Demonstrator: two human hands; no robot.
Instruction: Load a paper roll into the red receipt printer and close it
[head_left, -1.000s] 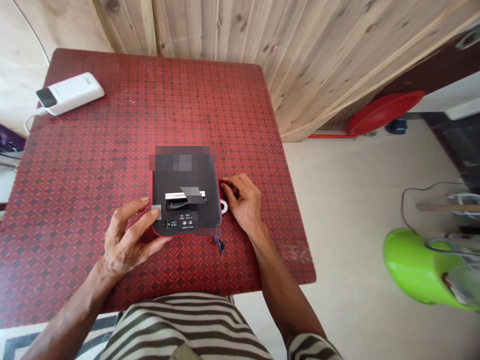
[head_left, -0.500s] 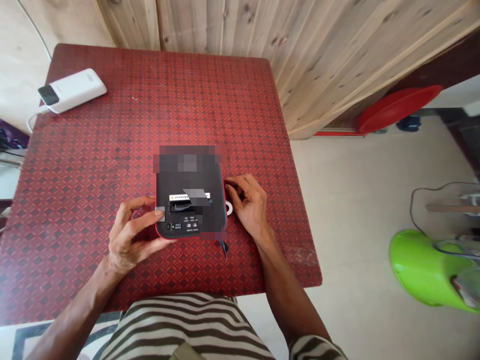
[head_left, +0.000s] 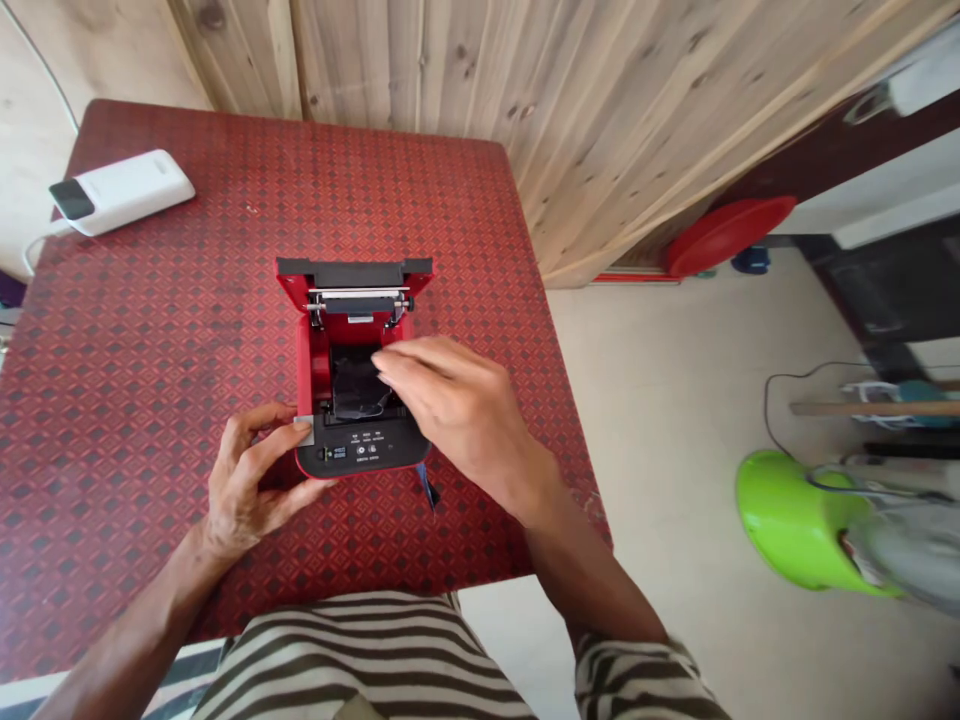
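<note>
A small red-and-black label printer (head_left: 369, 442) rests on the table with its lid (head_left: 355, 274) raised, showing a roller and the red inside. My left hand (head_left: 255, 470) grips its front left corner, index finger on the grey side button and thumb along the front edge. My right hand (head_left: 457, 400) hovers over the right side of the open compartment, fingers pressed together; whatever they hold is hidden. Beside those fingertips, inside the compartment, lies a shiny black sheet or film (head_left: 358, 382). A dark strap (head_left: 427, 488) sticks out at the printer's front right.
A white power bank (head_left: 124, 192) with a cable lies at the table's (head_left: 225, 300) far left. Wooden panelling (head_left: 420, 70) stands behind. On the floor to the right are a green plastic stool or tub (head_left: 795, 520) and a red basin (head_left: 727, 235).
The printer's lid has swung up from closed to open. My right hand has moved from beside the printer to above its compartment. My left hand keeps its grip.
</note>
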